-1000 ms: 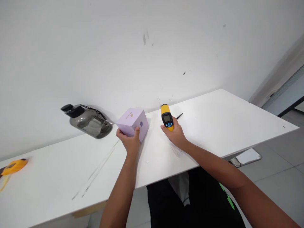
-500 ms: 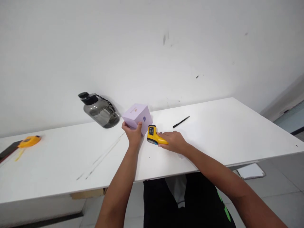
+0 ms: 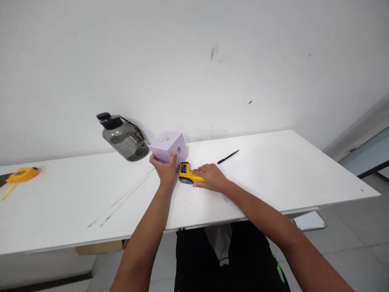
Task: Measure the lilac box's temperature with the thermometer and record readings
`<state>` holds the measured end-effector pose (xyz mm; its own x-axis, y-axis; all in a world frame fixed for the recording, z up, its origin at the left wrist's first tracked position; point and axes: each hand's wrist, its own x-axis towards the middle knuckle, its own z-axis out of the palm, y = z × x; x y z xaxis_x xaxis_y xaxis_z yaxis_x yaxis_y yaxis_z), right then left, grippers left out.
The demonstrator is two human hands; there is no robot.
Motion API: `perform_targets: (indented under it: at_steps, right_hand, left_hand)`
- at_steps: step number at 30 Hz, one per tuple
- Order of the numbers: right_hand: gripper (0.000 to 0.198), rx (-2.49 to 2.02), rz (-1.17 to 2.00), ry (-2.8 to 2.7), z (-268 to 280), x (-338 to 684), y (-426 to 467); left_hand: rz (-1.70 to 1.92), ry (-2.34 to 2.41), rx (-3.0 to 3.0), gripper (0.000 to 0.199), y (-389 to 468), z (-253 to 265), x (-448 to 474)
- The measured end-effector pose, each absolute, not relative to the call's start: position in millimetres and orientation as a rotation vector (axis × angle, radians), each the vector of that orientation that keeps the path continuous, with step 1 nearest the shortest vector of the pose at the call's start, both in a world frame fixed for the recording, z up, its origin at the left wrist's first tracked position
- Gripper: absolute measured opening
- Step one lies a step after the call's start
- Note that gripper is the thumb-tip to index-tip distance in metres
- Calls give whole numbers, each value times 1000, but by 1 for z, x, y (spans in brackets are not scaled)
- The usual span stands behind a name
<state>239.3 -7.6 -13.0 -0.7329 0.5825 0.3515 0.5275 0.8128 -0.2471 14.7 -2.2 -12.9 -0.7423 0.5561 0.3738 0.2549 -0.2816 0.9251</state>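
My left hand point(image 3: 166, 169) grips the near corner of a lilac cardboard box point(image 3: 170, 144), its thumb on the right-hand face beside a small dark blue logo. In my right hand point(image 3: 212, 177) is a yellow and black infrared thermometer point(image 3: 189, 174), with my fingers around its handle. The thermometer's head lies close to the box's lower front edge; whether they touch I cannot tell. Beyond my right hand, a black pen point(image 3: 228, 157) rests on the white table point(image 3: 273, 170).
A grey see-through water bottle point(image 3: 126, 140) with a black lid and strap stands left of the box, by the wall point(image 3: 194, 61). At the far left lies a yellow tape measure point(image 3: 23, 174). The table's front edge runs beneath my forearms.
The whole view has shifted a little, so most things sit further left. Both hands keep their hold on the box and the thermometer.
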Motion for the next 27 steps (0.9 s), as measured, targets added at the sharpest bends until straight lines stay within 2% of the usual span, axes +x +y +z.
perform_targets:
  at_steps: [3, 6, 8, 10, 12, 14, 16, 19, 21, 23, 27]
  right_hand:
    - [41, -983, 151, -2395, 4, 270, 11]
    - [54, -1244, 79, -2363, 16, 311, 35]
    - [57, -1421, 33, -2458, 16, 334, 44]
    - [47, -1488, 0, -2548, 9, 348, 48]
    - [38, -1431, -60, -2591, 1, 353, 46]
    - [33, -1390, -136, -2553, -3, 354, 45]
    - [32, -1449, -164, -2432, -2, 354, 44]
    - [33, -1618, 14, -2161, 5, 360, 40]
    - [29, -1609, 205, -2049, 7, 368, 30]
    - [24, -1407, 319, -2091, 7, 377, 12]
    - [41, -953, 611, -2019, 1, 385, -31]
  left_hand:
    - [2099, 1807, 1042, 97, -2, -14, 14]
    - [2163, 1970, 1113, 105, -9, -12, 13]
    - [2254, 1979, 1347, 110, -17, -7, 19]
    - [2215, 1908, 1683, 104, -28, -1, 35]
    - [1878, 1799, 2109, 76, -39, 7, 62]
    - [1275, 1636, 2509, 55, -49, 14, 96]
    - [777, 1580, 2669, 60, -55, 18, 129]
    - [286, 1621, 2640, 75, -56, 20, 156]
    - [163, 1630, 2599, 75, -53, 18, 158]
    - [165, 1596, 2608, 73, -49, 15, 153]
    - [248, 1470, 2661, 66, -45, 10, 144]
